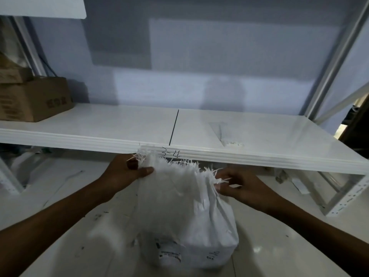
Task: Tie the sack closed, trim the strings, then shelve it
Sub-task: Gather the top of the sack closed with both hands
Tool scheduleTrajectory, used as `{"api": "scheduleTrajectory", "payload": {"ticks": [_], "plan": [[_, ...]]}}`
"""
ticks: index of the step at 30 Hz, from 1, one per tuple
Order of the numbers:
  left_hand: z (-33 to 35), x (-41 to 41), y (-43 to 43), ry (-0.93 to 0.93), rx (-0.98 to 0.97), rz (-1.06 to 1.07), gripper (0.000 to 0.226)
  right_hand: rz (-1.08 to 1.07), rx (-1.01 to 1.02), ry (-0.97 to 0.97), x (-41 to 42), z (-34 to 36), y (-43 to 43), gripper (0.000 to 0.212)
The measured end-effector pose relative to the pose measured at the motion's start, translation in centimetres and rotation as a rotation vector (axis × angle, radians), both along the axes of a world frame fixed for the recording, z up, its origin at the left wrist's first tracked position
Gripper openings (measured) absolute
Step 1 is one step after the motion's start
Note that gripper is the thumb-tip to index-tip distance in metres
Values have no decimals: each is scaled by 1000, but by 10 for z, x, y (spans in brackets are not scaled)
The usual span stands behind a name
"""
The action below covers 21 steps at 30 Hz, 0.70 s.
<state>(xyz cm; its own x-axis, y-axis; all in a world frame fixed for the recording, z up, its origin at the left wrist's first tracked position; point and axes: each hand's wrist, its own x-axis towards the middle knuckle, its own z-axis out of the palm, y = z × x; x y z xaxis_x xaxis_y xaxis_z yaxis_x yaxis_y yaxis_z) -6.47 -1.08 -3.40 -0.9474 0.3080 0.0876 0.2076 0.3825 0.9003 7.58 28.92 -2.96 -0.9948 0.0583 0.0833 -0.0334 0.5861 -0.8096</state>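
A white woven sack (185, 222) stands on the pale floor below me, its bottom full and round, with a printed label on the front. Its top edge is frayed, with loose white strings sticking up. My left hand (127, 172) pinches the left corner of the sack's mouth. At the right corner, my right hand (237, 182) grips the frayed edge with its fingertips. The mouth is stretched between both hands, just below the front lip of a white shelf (199, 128) marked "3-4".
A brown cardboard box (34, 98) sits on the shelf's far left. White metal uprights (337, 56) frame the rack on the right. A small white scrap (233, 144) lies on the shelf board. The floor (65, 226) has dark specks and string bits.
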Motion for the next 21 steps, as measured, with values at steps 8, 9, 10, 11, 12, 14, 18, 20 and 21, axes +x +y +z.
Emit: {"api": "scheduleTrajectory", "payload": {"ticks": [8,9,10,11,12,14,18,20,21], "plan": [[-2,-2,3,0,33,47,35,94,125,139,5,-3,-13,13],[-4,-4,1,-13,33,59,34,72,172,172,3,-5,-12,12],[-4,-6,-1,-17,34,66,26,28,209,210,3,-7,-9,12],[-4,-8,-5,-6,35,85,24,-33,228,247,2,-8,-6,13],[-3,-9,-9,6,19,100,39,-105,235,277,0,-11,0,13],[-2,-11,-16,6,4,124,54,-256,212,323,-2,-9,12,16],[0,-13,-19,16,33,189,31,-509,-88,303,-2,-5,34,23],[2,-10,-16,26,28,187,37,-491,-242,216,-2,-9,38,27],[3,-8,-13,33,30,181,39,-470,-316,184,-1,-8,36,29]]}}
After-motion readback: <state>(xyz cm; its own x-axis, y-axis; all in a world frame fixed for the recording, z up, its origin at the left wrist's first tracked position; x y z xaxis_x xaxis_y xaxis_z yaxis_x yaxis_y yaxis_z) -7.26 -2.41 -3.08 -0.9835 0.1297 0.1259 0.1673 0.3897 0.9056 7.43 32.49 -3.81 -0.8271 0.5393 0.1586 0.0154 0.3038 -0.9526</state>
